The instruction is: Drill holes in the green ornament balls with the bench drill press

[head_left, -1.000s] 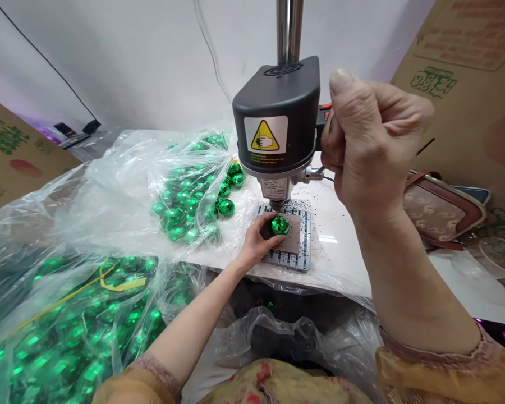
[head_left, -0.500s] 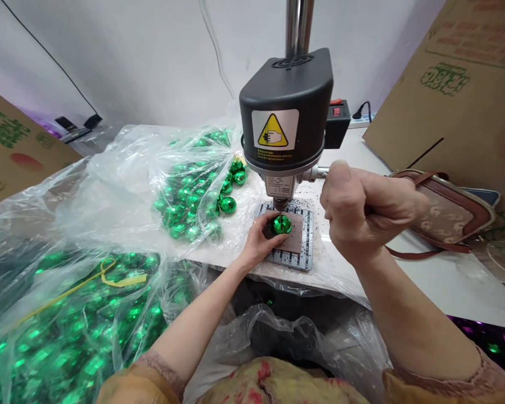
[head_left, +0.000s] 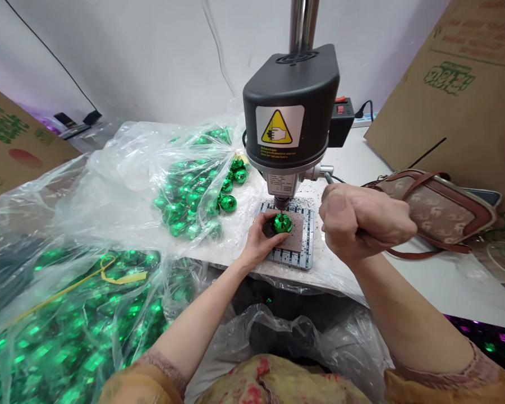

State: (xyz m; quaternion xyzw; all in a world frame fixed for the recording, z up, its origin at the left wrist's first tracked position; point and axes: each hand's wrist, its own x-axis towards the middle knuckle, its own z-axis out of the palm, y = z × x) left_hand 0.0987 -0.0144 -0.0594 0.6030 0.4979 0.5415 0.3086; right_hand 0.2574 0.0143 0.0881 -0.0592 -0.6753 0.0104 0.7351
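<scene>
Left hand is curled around a shiny green ball, fingers and thumb pinching it from the sides, and it presses the ball on a brown pad over a slotted metal plate. The ball sits directly under the tip of the bench drill, very near it or touching; from this head view I cannot tell which.

Right hand is pressed together in a tight fist. It has come down from beside the black drill head and now hangs just right of the plate, so it is closer to the work. If something is inside the fist, it is hidden.

Dark specks lie on the plate and on the white table. On the far left, more green balls spill from a clear plastic bag, and near left, a second bag is full of them. To the right lies a patterned handbag, against a cardboard sheet.
</scene>
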